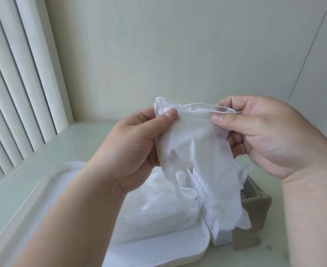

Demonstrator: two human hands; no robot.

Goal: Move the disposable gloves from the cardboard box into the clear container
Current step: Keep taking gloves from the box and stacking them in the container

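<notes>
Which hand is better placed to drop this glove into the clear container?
Probably the left hand: it pinches the glove over the clear container, while the right hand is nearer the cardboard box.

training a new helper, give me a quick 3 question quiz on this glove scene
1. True or false: the left hand and the right hand both pinch the glove.
2. Where does the cardboard box stand relative to the clear container? A) to its right B) to its left C) inside it
3. Fill in: more gloves already lie in the clear ___.
Key: 1 true; 2 A; 3 container.
</notes>
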